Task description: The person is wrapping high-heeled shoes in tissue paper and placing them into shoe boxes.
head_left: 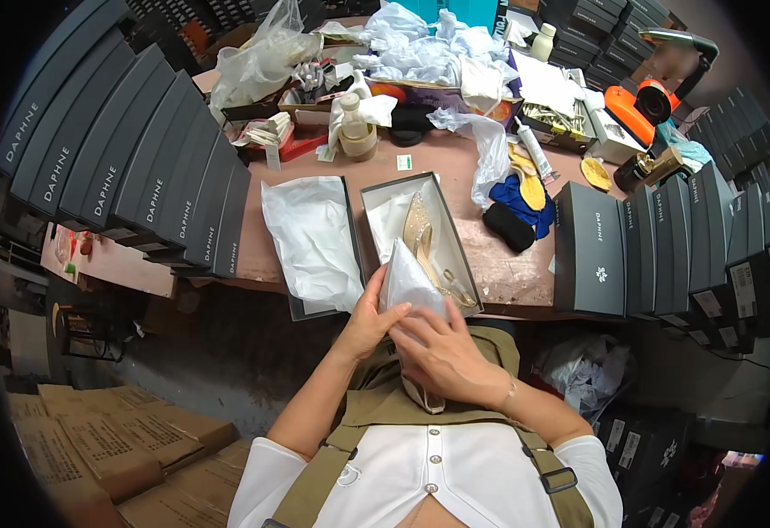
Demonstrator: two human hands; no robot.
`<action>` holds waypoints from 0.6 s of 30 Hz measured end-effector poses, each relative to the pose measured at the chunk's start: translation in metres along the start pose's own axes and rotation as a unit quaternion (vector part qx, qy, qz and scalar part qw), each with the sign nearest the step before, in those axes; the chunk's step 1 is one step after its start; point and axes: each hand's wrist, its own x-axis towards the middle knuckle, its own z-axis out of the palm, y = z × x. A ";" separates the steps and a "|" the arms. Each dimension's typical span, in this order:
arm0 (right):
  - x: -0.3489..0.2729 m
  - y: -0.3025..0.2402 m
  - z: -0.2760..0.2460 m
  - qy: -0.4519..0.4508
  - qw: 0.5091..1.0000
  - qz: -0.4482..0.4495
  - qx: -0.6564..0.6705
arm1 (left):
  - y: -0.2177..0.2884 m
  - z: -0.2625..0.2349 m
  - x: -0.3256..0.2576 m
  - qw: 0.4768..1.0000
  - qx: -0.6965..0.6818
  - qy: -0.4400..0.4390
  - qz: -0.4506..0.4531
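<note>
In front of my lap I hold a shoe whose pointed front is covered by thin white wrapping (411, 283); its lower end shows beneath my right wrist. My left hand (369, 319) grips the wrapped front from the left, thumb on top. Across the shoe lies my right hand (445, 354), fingers bent against the wrapping and blurred a little. Just beyond, an open grey shoebox (457, 220) contains a gold high-heeled shoe (418, 227) with small shiny studs, beside white paper. Left of that box is its lid (352, 238), with crumpled white tissue paper (310, 233) lying in it.
Dark shoeboxes stand in rows at the left (152, 180) and right (589, 251) of the table. Blue cloth (519, 201), a black pad (508, 227), a white tube (536, 151) and a tape roll (359, 143) lie farther back. Brown cartons (108, 440) are stacked at lower left.
</note>
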 end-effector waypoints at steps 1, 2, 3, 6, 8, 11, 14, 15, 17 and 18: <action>-0.007 0.004 -0.004 0.016 1.000 0.024 0.009 | 0.002 0.002 0.000 0.999 0.025 0.007 0.029; -0.014 0.007 -0.007 0.035 0.998 0.050 0.019 | 0.002 0.001 0.002 0.999 0.033 0.003 0.034; -0.020 0.014 -0.006 0.002 0.989 0.109 0.101 | 0.001 0.002 0.004 0.999 0.041 -0.007 0.036; -0.021 0.034 0.014 0.004 0.946 0.155 0.284 | -0.007 0.000 0.005 0.999 0.035 -0.022 0.014; -0.014 0.036 0.021 0.011 0.885 0.174 0.431 | -0.008 -0.001 0.002 1.000 0.017 -0.023 -0.005; -0.015 0.037 0.013 -0.062 0.928 0.115 0.349 | 0.002 -0.010 0.003 1.000 0.009 -0.013 0.000; -0.026 0.039 0.016 -0.014 0.962 0.123 0.243 | -0.004 -0.011 0.000 1.000 0.016 -0.002 0.020; -0.025 0.034 0.012 -0.029 0.930 0.185 0.315 | -0.002 -0.009 0.001 1.000 0.014 0.001 0.019; -0.024 0.030 0.013 -0.032 0.889 0.247 0.385 | 0.000 -0.005 0.001 1.000 0.008 0.001 0.007; -0.022 0.030 0.016 -0.023 0.888 0.247 0.387 | 0.001 -0.003 0.000 1.000 0.005 -0.001 -0.003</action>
